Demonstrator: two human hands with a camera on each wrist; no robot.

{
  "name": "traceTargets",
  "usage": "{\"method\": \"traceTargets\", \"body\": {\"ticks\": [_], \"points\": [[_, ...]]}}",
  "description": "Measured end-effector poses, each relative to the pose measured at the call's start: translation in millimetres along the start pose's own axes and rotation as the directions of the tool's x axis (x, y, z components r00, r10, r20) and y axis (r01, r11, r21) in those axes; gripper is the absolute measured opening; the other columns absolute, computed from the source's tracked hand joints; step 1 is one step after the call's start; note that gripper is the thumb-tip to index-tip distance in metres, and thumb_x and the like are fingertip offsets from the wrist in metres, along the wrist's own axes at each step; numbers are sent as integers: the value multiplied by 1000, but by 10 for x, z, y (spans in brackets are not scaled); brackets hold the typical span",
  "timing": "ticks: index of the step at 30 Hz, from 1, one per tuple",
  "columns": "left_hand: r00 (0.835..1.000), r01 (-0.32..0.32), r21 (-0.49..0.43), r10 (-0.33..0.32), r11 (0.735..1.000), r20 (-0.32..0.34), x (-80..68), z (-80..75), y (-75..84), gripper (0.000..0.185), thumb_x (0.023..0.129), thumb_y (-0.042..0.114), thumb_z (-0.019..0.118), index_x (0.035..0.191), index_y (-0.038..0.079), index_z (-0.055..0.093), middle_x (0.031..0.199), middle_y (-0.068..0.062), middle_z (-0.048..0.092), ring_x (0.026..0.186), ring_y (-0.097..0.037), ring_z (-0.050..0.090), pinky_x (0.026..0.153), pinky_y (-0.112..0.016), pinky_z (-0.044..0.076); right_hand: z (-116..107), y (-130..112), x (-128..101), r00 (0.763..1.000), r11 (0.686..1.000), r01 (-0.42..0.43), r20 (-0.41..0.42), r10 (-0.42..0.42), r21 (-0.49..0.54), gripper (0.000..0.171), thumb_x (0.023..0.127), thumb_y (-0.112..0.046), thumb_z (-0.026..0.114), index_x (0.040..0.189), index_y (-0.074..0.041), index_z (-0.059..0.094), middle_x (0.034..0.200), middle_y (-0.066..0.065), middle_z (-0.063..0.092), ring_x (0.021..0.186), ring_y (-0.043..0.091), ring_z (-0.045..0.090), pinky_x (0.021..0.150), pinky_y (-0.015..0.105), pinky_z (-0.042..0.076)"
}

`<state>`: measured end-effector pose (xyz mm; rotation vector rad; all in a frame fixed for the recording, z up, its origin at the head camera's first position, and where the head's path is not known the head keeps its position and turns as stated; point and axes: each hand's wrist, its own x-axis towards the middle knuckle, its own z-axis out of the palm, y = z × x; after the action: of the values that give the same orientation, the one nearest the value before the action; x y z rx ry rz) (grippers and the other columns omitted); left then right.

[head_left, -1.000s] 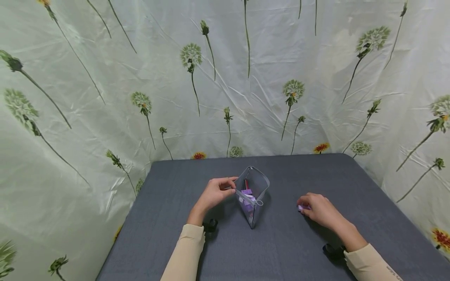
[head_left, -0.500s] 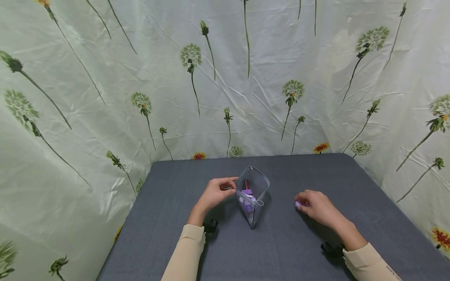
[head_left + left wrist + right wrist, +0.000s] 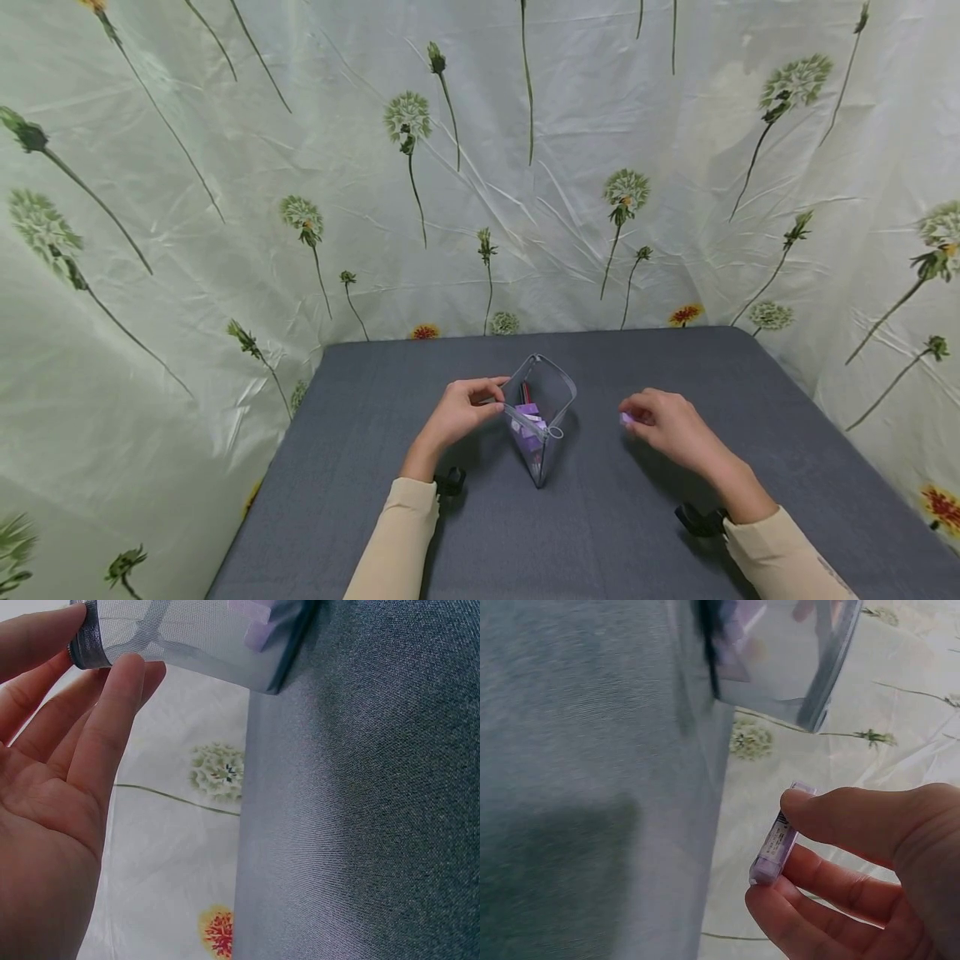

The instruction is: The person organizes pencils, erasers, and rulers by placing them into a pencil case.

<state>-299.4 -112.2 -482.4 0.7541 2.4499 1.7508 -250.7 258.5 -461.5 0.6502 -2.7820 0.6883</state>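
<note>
A grey see-through mesh zip pouch point(image 3: 557, 396) stands on the table with its mouth spread wide. Inside it are several purple things point(image 3: 529, 423) and a slim red-and-black stick point(image 3: 526, 392). My left hand point(image 3: 463, 410) pinches the pouch's zipper edge point(image 3: 88, 634) between thumb and fingers. To the right of the pouch, my right hand point(image 3: 673, 427) is raised over the table. It pinches a small purple block point(image 3: 776, 844) with a white printed label between thumb and fingertips. A ring-shaped zipper pull point(image 3: 555, 432) hangs at the pouch's near corner.
The dark grey tabletop point(image 3: 600, 533) extends around both hands. Its far edge meets a pale curtain point(image 3: 480, 183) printed with dandelions. Black straps point(image 3: 701, 521) show at both wrists, by the cream sleeves point(image 3: 397, 533).
My right hand has lifted off the tabletop with the purple block and shifted a little left and away from me. The left hand and the pouch have stayed put.
</note>
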Motion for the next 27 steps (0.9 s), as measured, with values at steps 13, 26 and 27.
{"method": "traceTargets", "body": {"ticks": [13,26,27], "points": [[999,37,-15,-37,999,7,4,4,34,3,95,6,70,97,5,72,142,-4,59,125,-25,59,95,-43,54,-149,-319,276,995,997,75,-69,-75,2,19,87,-13,80,105,-17,75,89,-12,63,79,6,60,69,33,53],[999,51,-7,-51,999,-2,-2,16,91,3,94,2,69,96,3,72,141,-6,59,125,-26,59,95,-43,54,-172,-599,565,984,984,167,-75,-162,58,20,88,-11,80,107,-15,76,92,-9,66,82,7,60,70,32,54],[999,48,-9,-48,999,-4,3,16,75,4,94,2,70,96,5,72,141,-4,60,125,-25,59,95,-42,54,-166,-617,584,984,984,168,-70,-164,66,21,87,-11,80,107,-15,76,93,-8,66,83,7,60,71,33,54]]}}
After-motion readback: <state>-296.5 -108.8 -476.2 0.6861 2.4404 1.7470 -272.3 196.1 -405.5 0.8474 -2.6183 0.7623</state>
